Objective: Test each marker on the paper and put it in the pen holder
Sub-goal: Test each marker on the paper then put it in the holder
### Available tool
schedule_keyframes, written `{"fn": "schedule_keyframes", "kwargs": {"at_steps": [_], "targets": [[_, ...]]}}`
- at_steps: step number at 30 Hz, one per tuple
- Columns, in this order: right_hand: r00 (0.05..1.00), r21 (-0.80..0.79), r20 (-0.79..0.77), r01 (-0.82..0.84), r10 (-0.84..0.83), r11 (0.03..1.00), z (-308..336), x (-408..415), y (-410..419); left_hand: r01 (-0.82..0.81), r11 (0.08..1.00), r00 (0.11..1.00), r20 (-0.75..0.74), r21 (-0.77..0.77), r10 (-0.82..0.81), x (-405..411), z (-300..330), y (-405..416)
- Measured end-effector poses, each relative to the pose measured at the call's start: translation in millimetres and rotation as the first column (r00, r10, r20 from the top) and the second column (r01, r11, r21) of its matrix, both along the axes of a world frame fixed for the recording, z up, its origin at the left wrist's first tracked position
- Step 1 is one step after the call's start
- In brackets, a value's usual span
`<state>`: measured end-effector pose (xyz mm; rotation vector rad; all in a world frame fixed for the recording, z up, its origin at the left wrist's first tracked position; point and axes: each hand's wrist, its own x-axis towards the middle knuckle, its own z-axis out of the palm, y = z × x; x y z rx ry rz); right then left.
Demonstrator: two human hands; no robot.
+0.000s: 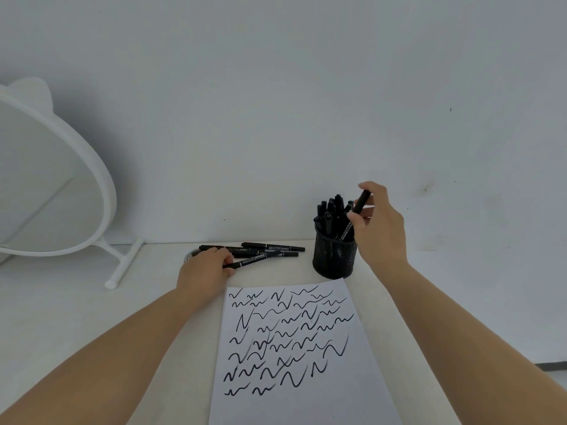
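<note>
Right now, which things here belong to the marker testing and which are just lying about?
Job: white scribbled paper sheet; black mesh pen holder; loose black markers; black marker in the right hand; marker under the left hand.
Lying about: white-framed oval mirror.

Well to the left of the left hand: a white-framed oval mirror (46,182), tilted back on a white bar stand (124,265). Just beyond the left hand's knuckles: part of a small round greyish object (190,256), mostly hidden, kind unclear. Under both forearms: a white table (61,302). Behind both hands: a pale wall (276,102), faintly smudged to the right of the right hand.
</note>
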<state>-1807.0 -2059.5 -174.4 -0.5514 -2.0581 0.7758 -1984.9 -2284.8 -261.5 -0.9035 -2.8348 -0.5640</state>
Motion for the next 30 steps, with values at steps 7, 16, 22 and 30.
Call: {"fn": "schedule_keyframes", "kwargs": {"at_steps": [7, 16, 22, 30], "targets": [[0.983, 0.165, 0.16, 0.059, -0.085, 0.985, -25, -1, -4, -0.029, 0.996, 0.999, 0.047, 0.085, 0.026, 2, 0, -10], [0.995, 0.228, -0.047, 0.1, -0.092, 0.968, -7, 23, -38, 0.055, 0.926, 0.989, 0.109, 0.374, -0.103, 31, 40, -18], [0.921, -0.385, -0.08, -0.381, 0.381, 0.84, 14, 49, -80, 0.305, 0.841, 0.946, -0.037, 0.447, -0.323, 103, 86, -9], [0.919, -0.525, -0.143, -0.386, 0.368, 0.759, 9, 75, -103, 0.43, 0.877, 0.903, -0.078, 0.214, -0.424, 174, 95, -3]]}}
